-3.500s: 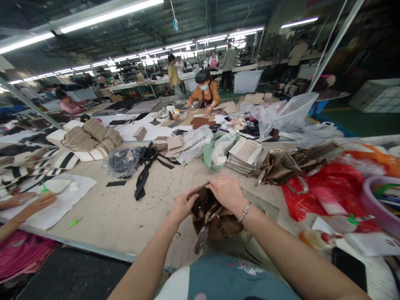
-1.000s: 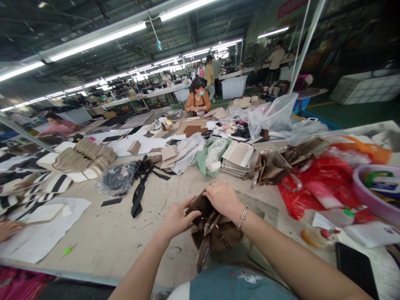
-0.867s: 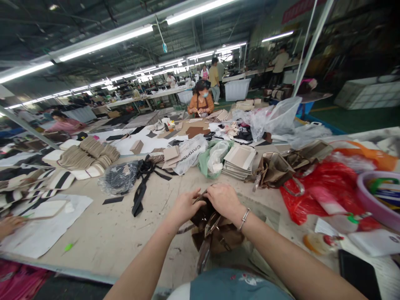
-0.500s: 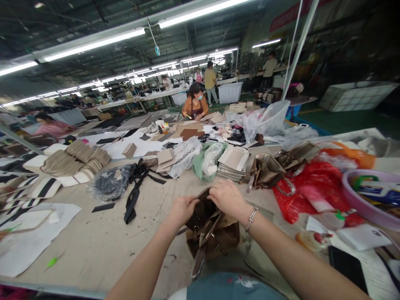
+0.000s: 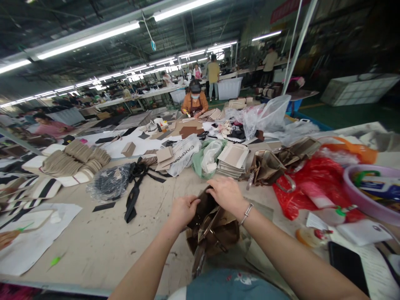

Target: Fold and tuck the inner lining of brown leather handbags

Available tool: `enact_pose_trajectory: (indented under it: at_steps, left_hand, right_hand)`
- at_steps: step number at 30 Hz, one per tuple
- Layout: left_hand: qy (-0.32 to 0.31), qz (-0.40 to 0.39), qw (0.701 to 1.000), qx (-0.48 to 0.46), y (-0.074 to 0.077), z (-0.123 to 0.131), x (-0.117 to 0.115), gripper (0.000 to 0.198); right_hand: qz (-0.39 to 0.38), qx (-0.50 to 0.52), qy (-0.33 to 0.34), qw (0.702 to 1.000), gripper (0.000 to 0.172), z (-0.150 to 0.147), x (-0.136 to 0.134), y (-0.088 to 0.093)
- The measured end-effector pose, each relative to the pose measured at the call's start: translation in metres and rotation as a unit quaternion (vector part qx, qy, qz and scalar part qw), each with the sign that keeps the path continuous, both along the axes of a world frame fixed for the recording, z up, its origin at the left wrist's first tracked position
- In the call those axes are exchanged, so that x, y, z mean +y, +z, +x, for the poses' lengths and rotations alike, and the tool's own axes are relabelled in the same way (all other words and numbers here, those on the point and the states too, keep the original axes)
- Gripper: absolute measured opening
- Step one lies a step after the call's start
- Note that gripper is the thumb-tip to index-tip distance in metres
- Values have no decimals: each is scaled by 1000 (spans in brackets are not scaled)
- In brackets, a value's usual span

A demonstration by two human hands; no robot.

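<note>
A brown bag (image 5: 229,234) is sitting on the worktable (image 5: 125,246) right in front of the person, its mouth gaping and its upper edge being held up. The left hand (image 5: 182,213) is pinching that edge on one side, thumb and fingers closing narrowly on it; the right hand (image 5: 227,196) is gripping the rim just beside, its fingers curling over the top, though the fingertips inside are partly hiding. A strap (image 5: 198,261) is hanging down the near side, and small metal fittings are glinting on the front.

As far as can be judged, the body, strap and fittings are already forming one piece, so the bag is looking well along; the rim is taking both hands, so work there is seeming unfinished. How much is remaining inside, the shadow is not letting one tell.

Beyond the hands, a stack of beige panels (image 5: 231,159) is standing near a green plastic bag (image 5: 199,161), and more brown bags (image 5: 268,167) are slumping beside a red plastic bag (image 5: 301,177). Farther right, a purple basin (image 5: 350,187) is holding assorted things, with a black phone (image 5: 346,266) lying nearer. Across the table, a co-worker in orange (image 5: 195,104) is sitting
</note>
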State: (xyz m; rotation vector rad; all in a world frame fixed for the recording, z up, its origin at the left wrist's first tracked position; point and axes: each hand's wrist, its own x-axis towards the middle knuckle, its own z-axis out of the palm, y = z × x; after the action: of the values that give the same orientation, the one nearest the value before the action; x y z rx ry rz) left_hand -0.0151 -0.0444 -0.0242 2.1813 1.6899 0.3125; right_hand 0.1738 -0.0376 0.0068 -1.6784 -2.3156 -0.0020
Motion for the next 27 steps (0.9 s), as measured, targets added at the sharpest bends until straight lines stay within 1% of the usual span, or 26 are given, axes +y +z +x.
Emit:
enact_pose_trajectory:
  at_steps: [4,9,12,14,16,18,23,27]
  left_hand:
    - [-23,10,1000,6,3,-1,1,23]
    - [-46,-9,994,95,19,2,11,20]
    - [-71,0,992,108,27,10,20,29]
    - [-87,9,989,120,29,16,24,31]
    - [-91,17,986,138,29,23,26,33]
    - [-81,17,986,144,26,27,26,35]
    - [-69,8,990,122,17,27,26,34]
    - [-70,7,990,124,16,27,26,33]
  right_hand:
    - [-11,0,8,1000,17,-1,2,0]
    - [-9,0,8,1000,18,-4,4,1]
    - [-7,2,7,1000,18,-5,5,1]
    - [-6,2,6,1000,19,-4,6,1]
    - [-9,1,3,1000,21,-2,6,2]
    - [-18,-3,4,1000,21,0,5,3]
    - [-37,-7,25,999,17,5,0,8]
    - [-34,3,0,999,17,5,-2,6]
